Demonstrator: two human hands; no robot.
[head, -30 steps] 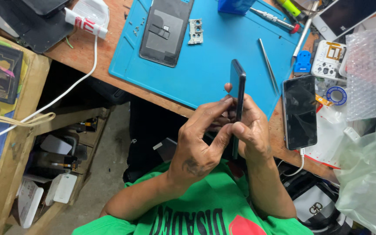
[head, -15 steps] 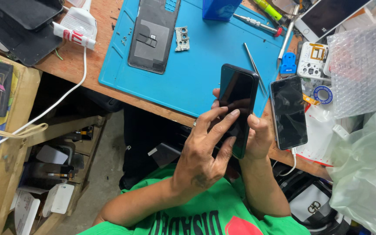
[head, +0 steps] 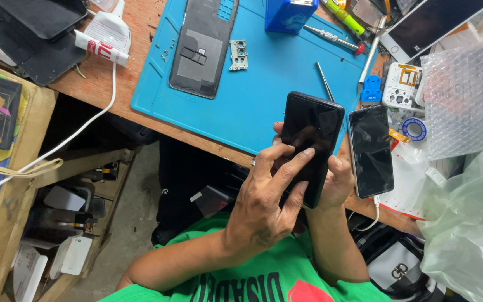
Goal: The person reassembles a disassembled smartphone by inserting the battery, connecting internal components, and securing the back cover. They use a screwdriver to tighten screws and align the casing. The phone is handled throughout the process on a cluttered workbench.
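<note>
Holding a black smartphone (head: pixel 310 142) just right of the frame's centre, both hands are closed on it above the near edge of the blue repair mat (head: pixel 258 95). The right hand (head: pixel 339 182) grips the phone from behind and below, with fingertips showing at its left edge. The left hand (head: pixel 264 201) lies over the dark screen, with its fingers (head: pixel 294 165) spread and pressing on the glass. The screen faces up and is off.

Just to the right of it, a second dark phone (head: pixel 371 150) lies flat on the wooden counter (head: pixel 141 33), with a white cable (head: pixel 374 210) plugged in its lower end. In the upper middle of the frame, an opened phone body (head: pixel 202 47) rests on the mat, and a small grey camera frame (head: pixel 238 55) is just beside it. A thin metal tool (head: pixel 325 81) lies on the mat above the held phone. A white glue bottle (head: pixel 107 33) stands at upper left. Bubble wrap (head: pixel 454 100) lies at the right side.
</note>
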